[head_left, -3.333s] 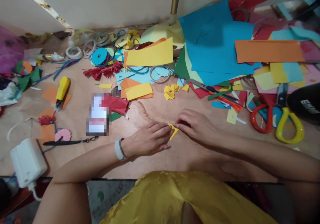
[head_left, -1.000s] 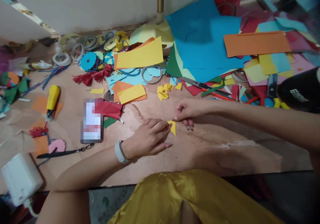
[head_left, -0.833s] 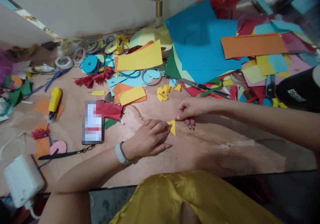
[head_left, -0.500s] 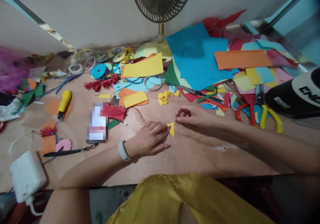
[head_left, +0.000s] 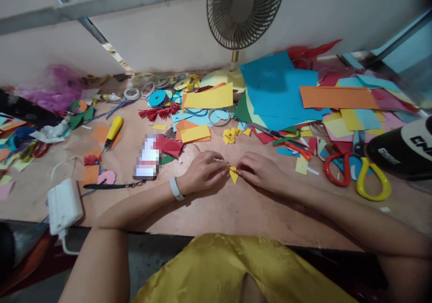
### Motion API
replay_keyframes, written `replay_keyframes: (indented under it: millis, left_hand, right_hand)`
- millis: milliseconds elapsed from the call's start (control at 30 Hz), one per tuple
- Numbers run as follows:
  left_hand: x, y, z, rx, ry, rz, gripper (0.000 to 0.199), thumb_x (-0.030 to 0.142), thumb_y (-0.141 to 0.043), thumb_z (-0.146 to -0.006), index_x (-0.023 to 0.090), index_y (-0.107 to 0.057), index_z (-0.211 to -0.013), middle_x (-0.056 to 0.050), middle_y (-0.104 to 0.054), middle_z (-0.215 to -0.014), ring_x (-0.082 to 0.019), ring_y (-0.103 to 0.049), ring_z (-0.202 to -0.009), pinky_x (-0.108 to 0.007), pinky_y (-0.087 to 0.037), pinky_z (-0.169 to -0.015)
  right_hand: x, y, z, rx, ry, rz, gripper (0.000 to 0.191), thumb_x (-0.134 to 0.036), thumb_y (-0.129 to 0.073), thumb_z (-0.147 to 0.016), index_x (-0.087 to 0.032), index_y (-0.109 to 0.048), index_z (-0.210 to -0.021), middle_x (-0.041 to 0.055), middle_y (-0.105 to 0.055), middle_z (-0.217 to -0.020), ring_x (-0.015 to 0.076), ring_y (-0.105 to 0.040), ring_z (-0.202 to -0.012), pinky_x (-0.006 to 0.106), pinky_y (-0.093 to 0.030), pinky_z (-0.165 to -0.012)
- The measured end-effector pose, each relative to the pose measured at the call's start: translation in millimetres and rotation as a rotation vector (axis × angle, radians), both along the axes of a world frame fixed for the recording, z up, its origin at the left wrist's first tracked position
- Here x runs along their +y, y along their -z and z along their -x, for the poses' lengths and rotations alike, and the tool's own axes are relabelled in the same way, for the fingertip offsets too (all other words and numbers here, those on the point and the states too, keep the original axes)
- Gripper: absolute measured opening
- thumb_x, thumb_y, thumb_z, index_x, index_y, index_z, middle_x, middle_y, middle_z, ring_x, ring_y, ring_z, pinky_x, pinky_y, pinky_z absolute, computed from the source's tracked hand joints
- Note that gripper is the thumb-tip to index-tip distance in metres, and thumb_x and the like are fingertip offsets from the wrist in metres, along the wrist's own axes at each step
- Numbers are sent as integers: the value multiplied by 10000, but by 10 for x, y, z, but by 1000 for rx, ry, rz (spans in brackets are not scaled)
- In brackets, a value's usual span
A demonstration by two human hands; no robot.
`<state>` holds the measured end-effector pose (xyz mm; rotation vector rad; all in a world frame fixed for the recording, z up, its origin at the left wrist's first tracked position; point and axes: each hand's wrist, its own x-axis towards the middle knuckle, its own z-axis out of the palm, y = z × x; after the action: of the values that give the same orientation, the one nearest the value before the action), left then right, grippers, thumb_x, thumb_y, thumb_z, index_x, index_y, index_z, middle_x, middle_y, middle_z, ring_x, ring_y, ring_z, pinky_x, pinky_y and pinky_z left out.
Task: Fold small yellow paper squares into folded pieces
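A small yellow paper triangle (head_left: 234, 176) points toward me, pinched at its top edge from both sides. On its left, the fingertips of my left hand (head_left: 205, 172) are closed on it. My right hand (head_left: 258, 170) grips it from the right with thumb and fingers. Just beyond my hands lies a small pile of folded yellow paper pieces (head_left: 229, 135). A blurred-out phone (head_left: 147, 158) rests left of my left hand, with red paper (head_left: 171, 147) by its top edge.
Red and yellow-handled scissors (head_left: 362, 172) and a black tumbler (head_left: 403, 147) stand at the right. Blue sheets (head_left: 276, 87) and orange paper (head_left: 339, 97) lie behind. A yellow cutter (head_left: 114, 129) and white power bank (head_left: 65, 206) are at left. A fan (head_left: 242, 10) is at the back.
My right hand has come in from the right and now holds the yellow triangle together with my left hand. The view has shifted, showing more of the table's left side.
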<state>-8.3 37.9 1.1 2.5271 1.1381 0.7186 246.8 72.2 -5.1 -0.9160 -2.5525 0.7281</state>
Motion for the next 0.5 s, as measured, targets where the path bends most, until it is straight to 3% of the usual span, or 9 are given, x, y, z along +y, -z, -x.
replay_keyframes:
  millis: [167, 300, 400, 500]
  left_hand:
    - [26, -34, 18, 13, -13, 55, 357, 397, -496, -1035, 171, -751, -1144, -143, -677, -1134, -221, -646, -1040, -392, -532, -927]
    - [49, -66, 4, -37, -42, 105, 372, 409, -495, -1035, 160, -762, -1106, -131, -669, -1091, -211, -643, -1015, -376, -534, -921]
    - [59, -53, -47, -123, -88, 189, 357, 420, -521, -1025, 148, -744, -1090, -122, -675, -1056, -203, -656, -982, -367, -555, -894]
    - [66, 1, -123, -237, -138, 247, 366, 391, -489, -1043, 144, -627, -1275, -131, -692, -1087, -187, -687, -955, -335, -593, -811]
  right_hand:
    - [-47, 18, 27, -93, -92, -366, 178, -273, -521, -1012, -154, -654, -1022, 115, -676, -934, 234, -619, -834, 335, -457, -718]
    - [-27, 86, 29, -127, -131, -508, 256, -156, -445, -1012, -151, -668, -887, 97, -657, -803, 218, -591, -729, 330, -412, -647]
    - [-13, 78, 24, 3, -39, -369, 266, -176, -450, -1005, -159, -673, -862, 111, -680, -823, 226, -607, -760, 344, -434, -674]
    - [-20, -14, 39, 280, 194, 75, 240, -334, -520, -994, -182, -663, -875, 80, -684, -832, 206, -612, -757, 330, -456, -667]
